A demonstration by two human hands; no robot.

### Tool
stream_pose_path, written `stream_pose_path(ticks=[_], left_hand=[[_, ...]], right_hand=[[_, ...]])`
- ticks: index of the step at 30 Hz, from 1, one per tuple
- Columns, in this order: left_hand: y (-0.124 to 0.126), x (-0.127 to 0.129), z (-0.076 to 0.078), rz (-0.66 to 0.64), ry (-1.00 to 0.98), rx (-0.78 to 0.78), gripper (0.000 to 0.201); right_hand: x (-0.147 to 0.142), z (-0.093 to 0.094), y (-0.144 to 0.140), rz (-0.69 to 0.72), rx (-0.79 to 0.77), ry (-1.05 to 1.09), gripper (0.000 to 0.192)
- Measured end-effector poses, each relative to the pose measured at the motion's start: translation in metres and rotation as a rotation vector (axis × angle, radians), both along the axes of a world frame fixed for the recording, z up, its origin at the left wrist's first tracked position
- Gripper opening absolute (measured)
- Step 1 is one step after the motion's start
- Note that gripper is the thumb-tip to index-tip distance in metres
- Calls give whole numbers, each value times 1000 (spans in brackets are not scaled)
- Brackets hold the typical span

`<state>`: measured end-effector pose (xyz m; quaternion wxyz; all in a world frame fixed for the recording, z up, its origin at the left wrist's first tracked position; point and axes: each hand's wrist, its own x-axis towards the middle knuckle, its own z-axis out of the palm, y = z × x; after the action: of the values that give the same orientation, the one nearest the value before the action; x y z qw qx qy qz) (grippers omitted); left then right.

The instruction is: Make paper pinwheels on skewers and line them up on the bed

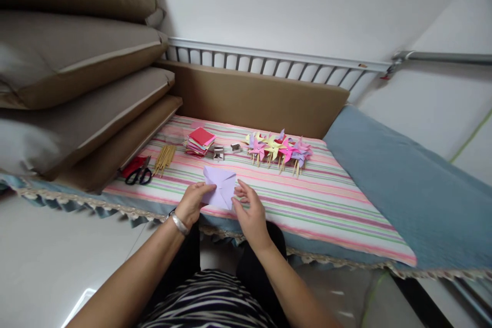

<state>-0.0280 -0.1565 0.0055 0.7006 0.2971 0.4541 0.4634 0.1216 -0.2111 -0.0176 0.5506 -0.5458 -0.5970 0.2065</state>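
Over the near edge of the striped cloth (330,210), left of its middle, you hold the lilac paper square (220,188), and it looks like one partly made piece between a finished group and a waiting supply. Your left hand (192,202) has it pinched by its left side, thumb on top and fingers beneath. Your right hand (251,212) is at the opposite side with thumb and fingers apart; whether the thumb touches the lower right corner, you cannot tell from here.

Slits seem to run in from the corners of your square, so the cutting looks done, or nearly so. The folding does not: the sheet lies almost flat, with no points brought to its centre, no fastening and no stick.

Toward the far edge, right of the middle, you have a cluster of pinwheels (273,147) in yellow, pink, lilac and red, apparently complete on their sticks; they overlap too much for you to count. Toward the left end, the stack of coloured paper (200,139) and the bundle of loose sticks (164,159) suggest that plenty remains for you to make up, and your scissors (143,167) lie by the near left corner
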Motion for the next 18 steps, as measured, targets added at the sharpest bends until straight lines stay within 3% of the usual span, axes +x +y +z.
stream_pose_path(ticks=[3,6,13,18], left_hand=[[2,-4,4,-6,16,-14,21],[1,-1,9,-14,30,-14,21],[-3,3,7,-39,86,47,22],[-1,3,-2,-82,121,90,25]], right_hand=[[8,-1,-14,45,207,-361,38],[7,-1,-19,65,259,-521,37],[1,4,-9,39,303,-547,19],[4,14,-2,40,218,-483,15]])
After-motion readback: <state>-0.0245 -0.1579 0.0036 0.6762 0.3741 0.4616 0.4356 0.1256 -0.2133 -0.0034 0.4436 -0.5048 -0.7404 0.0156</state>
